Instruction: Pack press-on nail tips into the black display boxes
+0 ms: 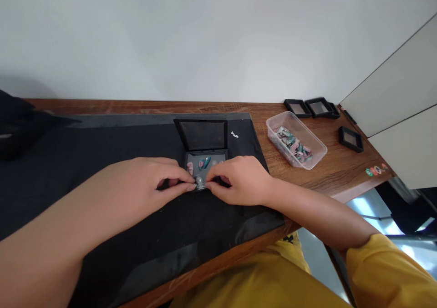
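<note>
While both sets of fingertips meet at the centre of the frame, it's all about the pinch! The left hand (150,183) has thumb and forefinger pressed together at one side of a small clear piece (200,184); the right hand (246,180) mirrors it, thumb and finger closed at the other side. What that piece is, it's too small to tell, but there it sits, at the front edge of a black box (205,135), whose hinged lid stands raised behind. Inside, just beyond the fingers, a teal piece (206,162) lies tilted, with a pink piece (190,168) over to the left.

The step in hand looks like settling that clear piece, and the next move seems to call for even, gentle pressure from both sides, with knuckles clear of the lid.

Out we go: black mat (136,139) underneath, a white scrap (234,135) right of the lid. On the right of the frame, a clear tub (318,155) holds a jumble of similar pieces, and past it, black cases (351,139) rest on the wooden table (327,174), towards the upper right.
</note>
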`<state>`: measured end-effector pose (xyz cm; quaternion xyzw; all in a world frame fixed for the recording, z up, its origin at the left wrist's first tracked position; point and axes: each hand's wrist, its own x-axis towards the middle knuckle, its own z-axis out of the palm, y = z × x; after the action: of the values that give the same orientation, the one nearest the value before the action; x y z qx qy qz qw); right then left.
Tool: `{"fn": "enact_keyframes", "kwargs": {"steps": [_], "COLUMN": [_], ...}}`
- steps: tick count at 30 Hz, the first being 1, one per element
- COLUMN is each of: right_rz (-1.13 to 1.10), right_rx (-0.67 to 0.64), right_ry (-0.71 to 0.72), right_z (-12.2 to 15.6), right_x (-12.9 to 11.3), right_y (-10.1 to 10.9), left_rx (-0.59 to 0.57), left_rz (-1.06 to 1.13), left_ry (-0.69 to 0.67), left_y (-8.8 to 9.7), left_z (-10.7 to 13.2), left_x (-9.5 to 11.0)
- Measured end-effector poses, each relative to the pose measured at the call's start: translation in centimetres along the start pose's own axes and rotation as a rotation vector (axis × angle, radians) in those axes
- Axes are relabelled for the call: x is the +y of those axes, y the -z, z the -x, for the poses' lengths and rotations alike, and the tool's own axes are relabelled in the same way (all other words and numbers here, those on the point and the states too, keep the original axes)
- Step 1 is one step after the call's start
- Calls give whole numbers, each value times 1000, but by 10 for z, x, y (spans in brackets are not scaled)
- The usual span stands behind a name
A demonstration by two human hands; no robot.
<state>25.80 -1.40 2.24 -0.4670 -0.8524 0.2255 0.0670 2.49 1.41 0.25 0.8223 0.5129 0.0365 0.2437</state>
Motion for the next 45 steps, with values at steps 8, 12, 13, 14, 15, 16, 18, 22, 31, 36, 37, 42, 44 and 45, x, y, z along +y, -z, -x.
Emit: {"fn": "enact_keyframes", "kwargs": {"steps": [8,12,13,14,15,16,18,22,31,36,37,42,44,45], "right_rz": [23,16,11,7,6,6,13,100,390,381,364,255,205,182], "right_rx": [-18,-48,-53,-58,-62,-66,-68,-21,25,-28,-30,-19,-14,-10], "right_ry": [-5,30,40,52,70,93,151,221,165,219,215,226,242,246], "right_z": [-3,-4,-4,-4,-4,-3,-3,-2,-3,-3,-3,-3,-4,-4], "right_x": [0,1,1,2,3,4,6,8,-6,-8,-7,2,6,7], "right_y": [2,3,3,3,2,2,1,2,-1,0,0,0,1,1], "left_rx": [17,-24,-39,-52,-62,-69,-74,-90,-40,-61,-62,-49,-44,-42], "left_rz": [-14,4,4,2,-1,-1,6,21,10,26,28,41,44,43], "left_ry": [-23,-2,8,16,20,19,6,13,-18,-5,-3,-6,-4,-6], "left_y": [0,2,2,2,2,3,3,5,1,3,4,6,6,6], "left_z": [0,-1,-1,-2,-2,-2,-1,0,-1,-1,-1,-1,-1,-1], "left_x": [-1,0,0,0,1,1,1,3,-1,4,5,8,9,9]}}
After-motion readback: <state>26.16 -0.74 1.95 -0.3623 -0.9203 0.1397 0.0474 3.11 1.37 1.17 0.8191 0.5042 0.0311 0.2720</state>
